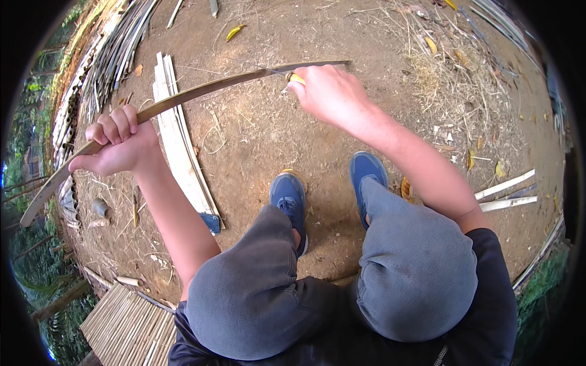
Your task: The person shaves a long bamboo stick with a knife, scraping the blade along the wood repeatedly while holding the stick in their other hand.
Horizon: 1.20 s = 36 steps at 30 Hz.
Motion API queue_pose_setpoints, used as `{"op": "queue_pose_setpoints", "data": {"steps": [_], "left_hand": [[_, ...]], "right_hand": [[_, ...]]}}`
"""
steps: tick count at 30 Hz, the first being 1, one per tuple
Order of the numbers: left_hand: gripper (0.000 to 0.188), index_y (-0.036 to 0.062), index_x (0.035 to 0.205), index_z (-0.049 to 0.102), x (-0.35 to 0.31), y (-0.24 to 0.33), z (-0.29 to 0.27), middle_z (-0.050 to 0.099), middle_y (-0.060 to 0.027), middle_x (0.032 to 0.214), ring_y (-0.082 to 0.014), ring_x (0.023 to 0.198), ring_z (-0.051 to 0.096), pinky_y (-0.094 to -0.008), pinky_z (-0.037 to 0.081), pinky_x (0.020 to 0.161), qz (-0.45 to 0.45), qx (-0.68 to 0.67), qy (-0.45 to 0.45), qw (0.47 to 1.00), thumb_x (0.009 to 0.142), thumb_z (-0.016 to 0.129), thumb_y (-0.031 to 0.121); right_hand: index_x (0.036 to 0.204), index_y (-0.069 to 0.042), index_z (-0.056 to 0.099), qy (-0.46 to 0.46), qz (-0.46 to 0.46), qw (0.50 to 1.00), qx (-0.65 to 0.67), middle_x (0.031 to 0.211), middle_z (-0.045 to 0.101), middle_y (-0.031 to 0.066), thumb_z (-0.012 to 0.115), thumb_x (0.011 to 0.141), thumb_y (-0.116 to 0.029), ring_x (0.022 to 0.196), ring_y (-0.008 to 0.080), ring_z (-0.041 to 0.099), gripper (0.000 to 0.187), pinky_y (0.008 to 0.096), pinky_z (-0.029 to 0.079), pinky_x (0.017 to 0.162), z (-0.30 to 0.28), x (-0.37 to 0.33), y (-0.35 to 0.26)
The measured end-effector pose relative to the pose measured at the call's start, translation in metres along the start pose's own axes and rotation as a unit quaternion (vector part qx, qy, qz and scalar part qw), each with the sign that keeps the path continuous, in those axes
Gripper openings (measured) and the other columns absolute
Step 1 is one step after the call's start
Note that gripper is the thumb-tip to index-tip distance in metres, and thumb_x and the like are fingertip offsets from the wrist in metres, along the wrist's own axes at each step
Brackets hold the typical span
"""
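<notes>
Strip (pixel 210 87) slants from near left to far right; left hand (pixel 125 146) wraps it, presumably for steadiness; right hand (pixel 332 94) grips a yellow-handled tool (pixel 297 78) (mostly hidden).

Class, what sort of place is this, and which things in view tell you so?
Probably an outdoor work yard, perhaps for bamboo or wood: there is bare earth ground, green foliage at the left edge, and a pile of long, thin pieces at upper left.
</notes>
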<state>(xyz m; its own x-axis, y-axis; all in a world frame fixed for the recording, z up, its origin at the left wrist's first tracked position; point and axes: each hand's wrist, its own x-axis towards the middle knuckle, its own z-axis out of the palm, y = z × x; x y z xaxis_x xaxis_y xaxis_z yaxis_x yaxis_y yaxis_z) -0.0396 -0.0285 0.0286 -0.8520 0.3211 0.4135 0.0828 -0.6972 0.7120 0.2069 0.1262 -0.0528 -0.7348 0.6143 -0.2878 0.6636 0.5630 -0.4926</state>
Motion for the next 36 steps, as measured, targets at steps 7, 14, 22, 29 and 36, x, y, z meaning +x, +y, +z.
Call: {"op": "queue_pose_setpoints", "data": {"steps": [7, 14, 22, 29, 36], "left_hand": [[0.078, 0.0190, 0.057, 0.027, 0.004, 0.004, -0.007, 0.019, 0.0062, 0.048, -0.0073, 0.040, 0.019, -0.0227, 0.015, 0.040, 0.006, -0.010, -0.033, 0.999, 0.072, 0.027, 0.095], [0.079, 0.0188, 0.054, 0.032, 0.005, 0.002, 0.002, 0.019, 0.0064, 0.047, -0.0082, 0.038, 0.020, -0.0227, 0.016, 0.038, -0.011, -0.012, -0.049, 0.999, 0.070, 0.029, 0.095], [0.077, 0.0197, 0.054, 0.031, 0.002, 0.002, 0.001, 0.021, 0.0065, 0.046, -0.0083, 0.038, 0.021, -0.0235, 0.016, 0.038, 0.007, 0.030, 0.005, 1.000, 0.071, 0.028, 0.095], [0.075, 0.0194, 0.057, 0.027, 0.006, -0.005, -0.012, 0.021, 0.0062, 0.046, -0.0085, 0.038, 0.020, -0.0228, 0.017, 0.038, 0.000, 0.006, 0.006, 1.000, 0.075, 0.025, 0.092], [0.072, 0.0187, 0.061, 0.027, 0.004, -0.010, -0.005, 0.021, 0.0053, 0.048, -0.0094, 0.039, 0.019, -0.0240, 0.016, 0.038, 0.023, 0.040, 0.077, 0.996, 0.083, 0.021, 0.087]], "right_hand": [[0.106, 0.000, 0.065, 0.032, -0.032, 0.999, 0.006, 0.078, 0.068, 0.0167, 0.046, 0.102, -0.029, 0.073, 0.0261, 0.070, 0.035, 0.0423, 0.058, 0.066, 0.008, 0.009, 0.004], [0.109, -0.002, 0.064, 0.046, 0.026, 0.999, -0.001, 0.067, 0.064, 0.0094, 0.045, 0.103, -0.029, 0.058, 0.0190, 0.064, 0.034, 0.0368, 0.056, 0.054, 0.025, 0.034, 0.048], [0.110, 0.001, 0.063, 0.051, 0.026, 0.998, 0.017, 0.068, 0.061, 0.0060, 0.045, 0.104, -0.028, 0.051, 0.0136, 0.057, 0.035, 0.0269, 0.048, 0.042, 0.037, 0.041, 0.068], [0.108, 0.001, 0.062, 0.008, 0.094, 0.995, 0.034, 0.064, 0.057, 0.0044, 0.045, 0.104, -0.030, 0.045, 0.0107, 0.049, 0.035, 0.0306, 0.045, 0.039, 0.048, 0.052, 0.095], [0.101, 0.001, 0.065, 0.050, 0.115, 0.991, 0.040, 0.064, 0.059, 0.0089, 0.043, 0.104, -0.027, 0.048, 0.0153, 0.054, 0.036, 0.0325, 0.047, 0.041, 0.065, 0.055, 0.113]]}}
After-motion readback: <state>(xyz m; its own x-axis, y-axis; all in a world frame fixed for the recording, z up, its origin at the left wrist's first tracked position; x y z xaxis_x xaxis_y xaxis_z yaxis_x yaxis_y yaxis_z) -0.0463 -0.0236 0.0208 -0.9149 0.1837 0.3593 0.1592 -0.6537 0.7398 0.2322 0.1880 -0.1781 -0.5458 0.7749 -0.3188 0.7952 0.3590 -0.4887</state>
